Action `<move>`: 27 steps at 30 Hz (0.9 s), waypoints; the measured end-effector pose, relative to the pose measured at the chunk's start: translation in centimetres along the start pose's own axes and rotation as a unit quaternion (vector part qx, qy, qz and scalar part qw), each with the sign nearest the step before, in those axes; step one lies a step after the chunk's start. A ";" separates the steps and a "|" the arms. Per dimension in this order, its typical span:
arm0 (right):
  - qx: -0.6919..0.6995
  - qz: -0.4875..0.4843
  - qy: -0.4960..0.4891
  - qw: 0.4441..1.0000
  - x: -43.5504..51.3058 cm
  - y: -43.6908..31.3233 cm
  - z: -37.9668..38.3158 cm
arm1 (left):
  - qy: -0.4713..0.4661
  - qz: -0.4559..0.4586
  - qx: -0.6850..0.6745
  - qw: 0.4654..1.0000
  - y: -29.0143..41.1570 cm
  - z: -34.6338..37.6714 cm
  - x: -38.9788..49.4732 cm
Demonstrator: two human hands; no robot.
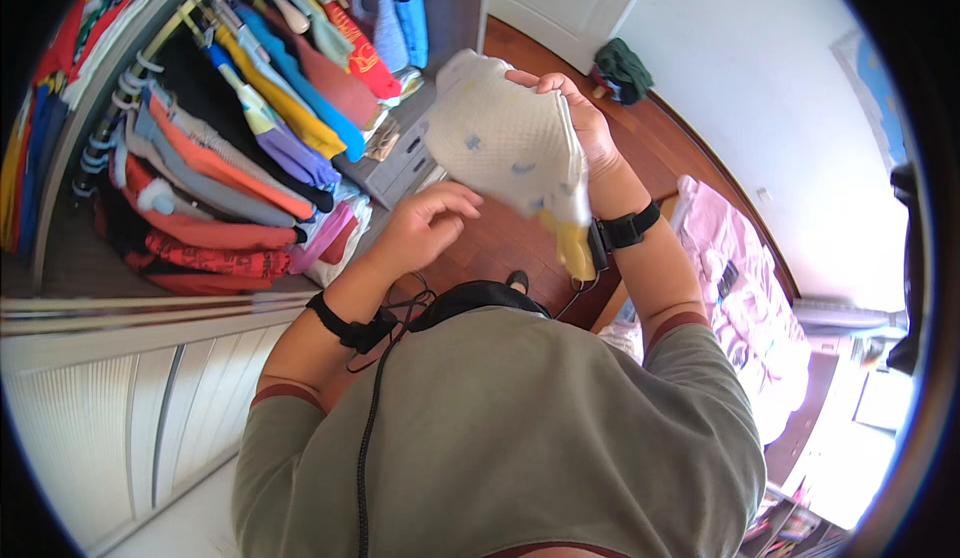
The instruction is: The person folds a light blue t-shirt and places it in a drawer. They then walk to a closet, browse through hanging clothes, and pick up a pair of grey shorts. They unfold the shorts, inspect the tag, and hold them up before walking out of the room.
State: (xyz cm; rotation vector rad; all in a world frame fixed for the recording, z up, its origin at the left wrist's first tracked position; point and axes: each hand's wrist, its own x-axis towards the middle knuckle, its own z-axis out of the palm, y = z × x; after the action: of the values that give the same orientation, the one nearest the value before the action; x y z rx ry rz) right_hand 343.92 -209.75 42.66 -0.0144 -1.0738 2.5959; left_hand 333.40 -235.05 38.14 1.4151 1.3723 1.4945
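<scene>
A folded cream garment (502,130) with small blue prints and a yellow cuff hangs from my right hand (581,115), whose fingers grip its upper right edge. Below and left of the cloth, my left hand (435,220) has its fingers loosely curled and holds nothing; a small gap separates it from the garment. The yellow cuff (574,250) dangles beside my right wrist. Black straps circle both forearms.
An open wardrobe at the left holds many hanging clothes (285,100), with grey drawers (405,164) beside them. Dark green clothing (626,70) lies by the white door (562,2). A bed with pink bedding (727,258) stands at the right. Cables hang near my waist.
</scene>
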 end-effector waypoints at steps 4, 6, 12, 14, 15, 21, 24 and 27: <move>0.007 -0.023 -0.058 0.998 -5.0 -3.2 0.6 | 0.134 -0.163 -0.219 0.953 -3.6 2.6 1.8; 0.004 -0.040 -0.042 0.998 -7.0 -3.8 0.4 | 0.105 -0.188 -0.319 0.923 -4.4 3.8 3.3; -0.083 -0.021 -0.104 0.991 -13.7 -7.0 -3.0 | -0.033 -0.094 -0.580 0.808 -3.0 7.8 7.5; -0.151 -0.030 -0.030 0.988 -16.3 -8.1 -4.5 | -0.045 -0.163 -0.651 0.740 -2.4 9.2 9.0; -0.192 -0.022 0.018 0.981 -17.8 -8.7 -5.2 | -0.033 -0.177 -0.559 0.810 -2.3 10.6 9.5; -0.401 -0.056 0.059 0.912 -24.9 -11.2 -8.2 | -0.115 -0.113 -0.600 0.784 -2.1 16.8 12.9; -0.435 -0.041 0.070 0.897 -28.0 -12.9 -9.7 | -0.057 -0.140 -0.548 0.823 -2.4 18.6 15.3; -0.460 -0.001 0.098 0.882 -30.6 -14.7 -12.1 | -0.035 -0.220 -0.469 0.855 -2.4 21.1 17.9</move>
State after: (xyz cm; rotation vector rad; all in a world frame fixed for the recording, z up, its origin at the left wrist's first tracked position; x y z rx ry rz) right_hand 378.86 -201.05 40.58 -0.4788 -2.0773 1.7786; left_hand 349.59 -212.50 37.90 0.4782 0.6469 1.4430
